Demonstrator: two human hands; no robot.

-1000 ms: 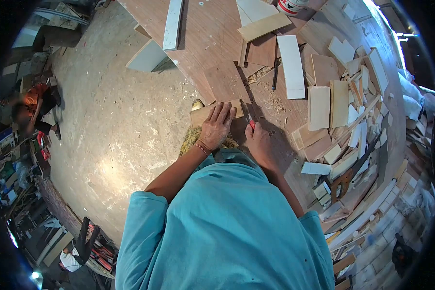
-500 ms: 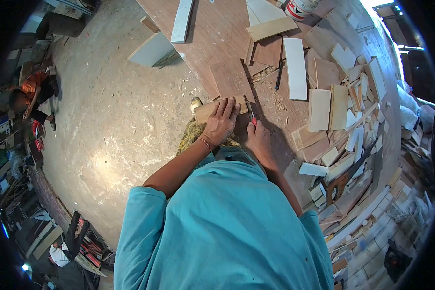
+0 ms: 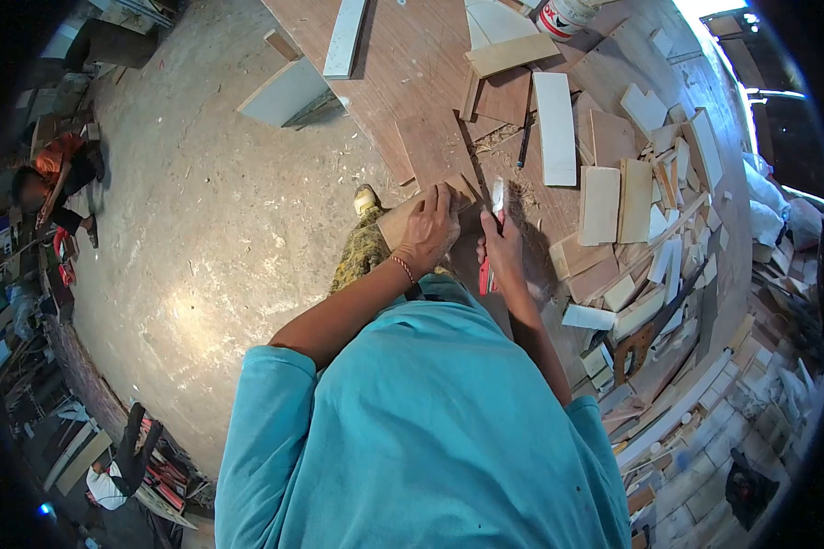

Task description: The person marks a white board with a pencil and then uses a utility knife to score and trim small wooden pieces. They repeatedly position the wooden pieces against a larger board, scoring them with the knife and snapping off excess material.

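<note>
My left hand (image 3: 426, 231) grips a small wooden board (image 3: 395, 225) near my lap, with its fingers bent over the upper face. The board is tilted, and its far corner points to the workbench (image 3: 430, 146). To the right of it, my right hand (image 3: 504, 245) is closed around a red-handled knife (image 3: 485, 276). Its pale, shiny blade (image 3: 499, 194) points away from me, apart from the board. The middle of the handle is hidden in my fingers. Wood shavings (image 3: 522, 194) lie just beyond the knife.
A black pencil-like stick (image 3: 525, 139) and a white board (image 3: 556, 128) lie ahead on the right. Farther right are piled wood offcuts (image 3: 634, 201) and a handsaw (image 3: 634, 352). A white tub (image 3: 563, 16) stands at the back. Two people are at the left.
My right hand has drawn the knife off the board's edge to the right and turned it. My left hand's fingers have curled, and the board has tilted.
</note>
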